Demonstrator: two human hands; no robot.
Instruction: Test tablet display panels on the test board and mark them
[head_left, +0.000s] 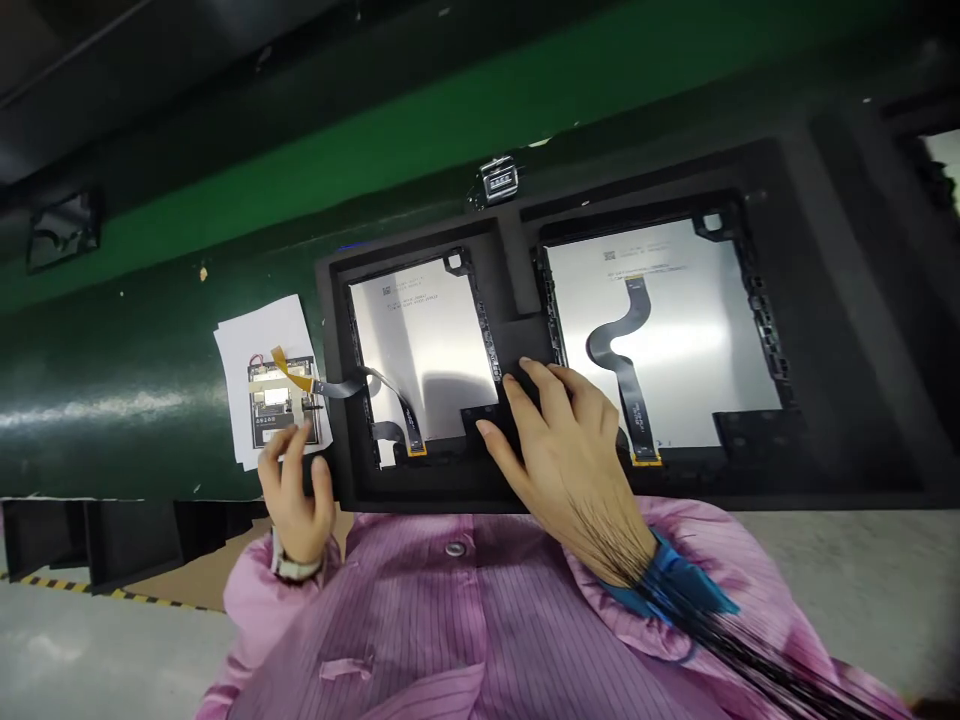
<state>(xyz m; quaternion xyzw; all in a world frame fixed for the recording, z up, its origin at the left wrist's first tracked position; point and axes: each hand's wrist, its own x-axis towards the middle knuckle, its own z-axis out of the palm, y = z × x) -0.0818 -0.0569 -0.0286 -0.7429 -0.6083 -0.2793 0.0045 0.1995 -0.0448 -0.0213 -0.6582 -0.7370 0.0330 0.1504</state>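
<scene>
1. Our right hand (562,450) lies spread on the black tray (825,300), between the left panel (431,330) and the right panel (697,330).
2. Our left hand (296,495) curls at the circuit board (281,405) beside the tray.
3. We cannot tell whether it grips the board.

One camera, worn on the person's head, looks forward and steeply down at close range. The wide black foam tray (847,380) with two sunken bays fills the middle of the view. Nearer than the tray, the wearer's own pink striped fabric smock (450,620) crosses the bottom edge. Beyond the tray, a glossy green belt surface (150,350) runs across, slanting upward to the right, so the view sits tilted. The right hand (562,450) lies on the tray; the left hand (294,495) is just off its left edge.
</scene>
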